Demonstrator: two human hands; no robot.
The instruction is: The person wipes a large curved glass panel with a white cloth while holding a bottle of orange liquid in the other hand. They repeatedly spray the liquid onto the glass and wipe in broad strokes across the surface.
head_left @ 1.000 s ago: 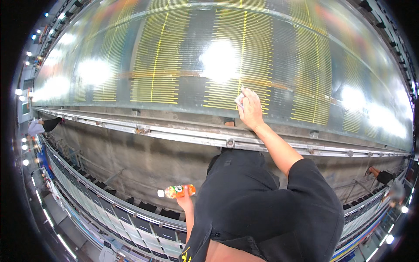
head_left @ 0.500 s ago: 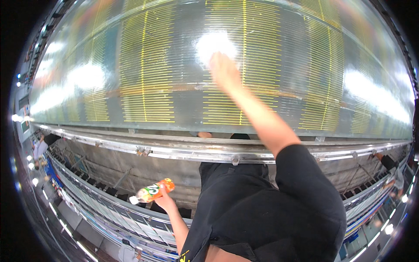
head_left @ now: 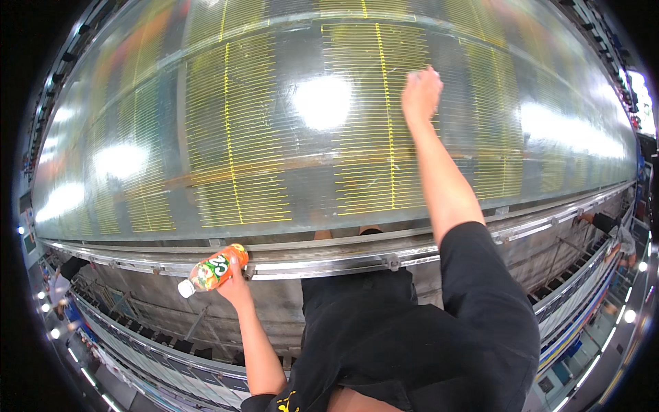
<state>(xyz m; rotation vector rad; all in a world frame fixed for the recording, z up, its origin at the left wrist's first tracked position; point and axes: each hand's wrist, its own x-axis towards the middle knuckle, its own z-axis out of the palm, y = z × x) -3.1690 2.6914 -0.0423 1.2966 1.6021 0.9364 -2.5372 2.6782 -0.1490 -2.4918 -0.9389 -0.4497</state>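
My left hand (head_left: 235, 283) is wrapped round a plastic drink bottle (head_left: 215, 268) with a white cap, an orange and green label and orange colour at its base. The bottle tilts sideways, cap towards the lower left, by the table's near metal rail. My right hand (head_left: 421, 95) reaches far out over the shiny table top (head_left: 298, 141), right of a yellow ruled column (head_left: 384, 82). Its fingers are curled together. Whether something small is between them, I cannot make out.
A metal rail (head_left: 329, 266) with clamps runs along the table's near edge. Bright lamp reflections (head_left: 322, 103) lie on the surface. Behind me stretches another long table (head_left: 165, 351). Other people (head_left: 621, 240) stand at the far right and far left.
My right hand has moved to the right across the table top. My left hand has raised the bottle up and leftward to the rail. The view has tilted and shifted.
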